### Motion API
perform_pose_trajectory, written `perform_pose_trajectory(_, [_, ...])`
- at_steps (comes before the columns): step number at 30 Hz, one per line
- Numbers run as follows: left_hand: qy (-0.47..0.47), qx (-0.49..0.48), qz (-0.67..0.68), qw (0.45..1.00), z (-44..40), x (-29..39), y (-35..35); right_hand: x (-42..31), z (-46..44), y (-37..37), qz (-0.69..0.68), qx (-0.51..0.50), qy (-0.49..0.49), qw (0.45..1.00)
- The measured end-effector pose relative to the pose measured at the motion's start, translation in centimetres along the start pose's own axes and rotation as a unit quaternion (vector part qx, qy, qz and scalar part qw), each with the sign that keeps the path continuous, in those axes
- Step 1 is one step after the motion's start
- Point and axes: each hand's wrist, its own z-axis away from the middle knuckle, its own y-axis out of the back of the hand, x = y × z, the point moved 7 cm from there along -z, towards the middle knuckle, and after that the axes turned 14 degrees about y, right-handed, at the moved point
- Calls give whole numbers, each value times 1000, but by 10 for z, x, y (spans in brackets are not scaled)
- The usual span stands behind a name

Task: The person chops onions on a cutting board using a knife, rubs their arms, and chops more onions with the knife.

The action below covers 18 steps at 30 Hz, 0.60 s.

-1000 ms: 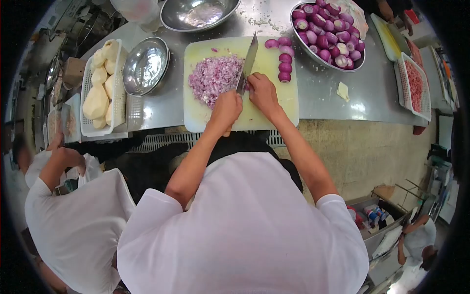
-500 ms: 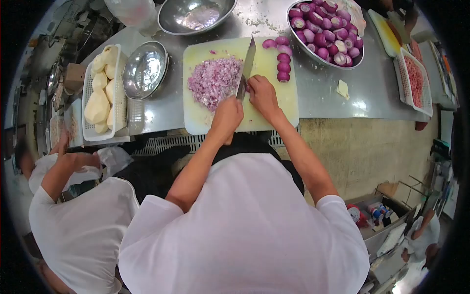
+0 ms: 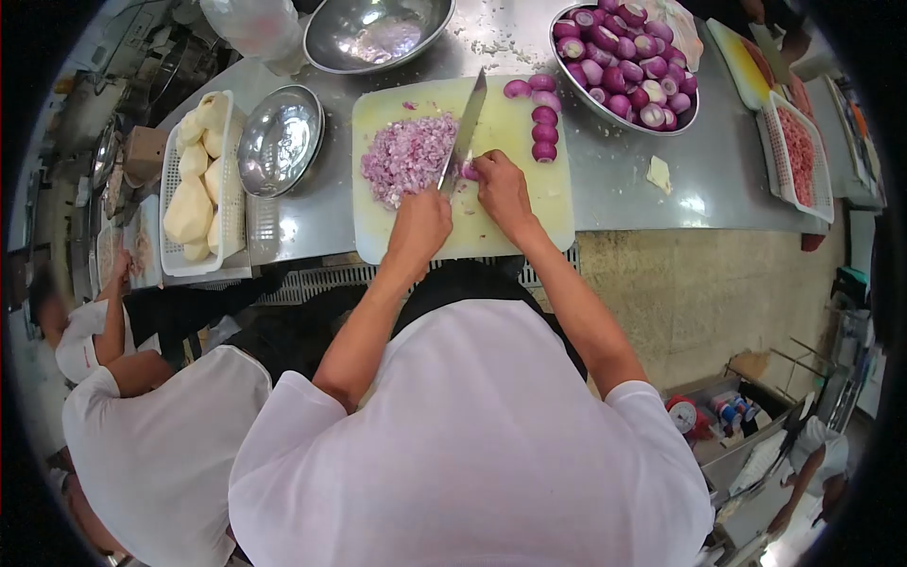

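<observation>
My left hand (image 3: 422, 225) is closed on the handle of a large knife (image 3: 470, 118), whose blade points away from me over the cutting board (image 3: 515, 222). Close to the blade's right side, the fingers of my right hand (image 3: 502, 189) are closed round a small piece of purple onion (image 3: 470, 170). Chopped onion (image 3: 406, 159) lies heaped left of the knife. Several peeled onions (image 3: 544, 133) stand in a bent row at the board's upper right.
Beyond the board are a metal bowl (image 3: 378, 33) and a bowl of peeled onions (image 3: 624, 66). Leftward sit a shallow metal bowl (image 3: 281, 142) and a basket of peeled roots (image 3: 190, 210). A basket of minced meat (image 3: 796, 156) is far right. Co-workers stand at left and lower right.
The knife and my left hand have shifted left and slightly toward me, opening a gap from my right hand. A co-worker at the left has moved.
</observation>
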Motion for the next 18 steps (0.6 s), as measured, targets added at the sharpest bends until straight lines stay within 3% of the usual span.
perform_pose_trajectory(3, [-30, -9, -31, 999, -7, 3, -16, 5, -1, -4, 8, -15, 6, 1000])
perform_pose_trajectory(6, [-2, -41, -5, 999, -3, 10, 3, 5, -4, -3, -6, 1, 21, 1000])
perform_pose_trajectory(9, [-40, 14, -10, 999, 1, 9, -7, 4, -5, -2, -21, 15, 21, 999])
perform_pose_trajectory(12, [0, -50, -2, 999, -11, 9, -21, 8, -4, -5, -4, -14, 27, 1000])
perform_pose_trajectory(16, [6, -42, 5, 999, -5, 7, -11, 9, -5, -5, -8, -26, 22, 999])
perform_pose_trajectory(18, [-122, 83, -12, 989, 3, 17, -14, 7, -3, -3, -15, -15, 21, 1000])
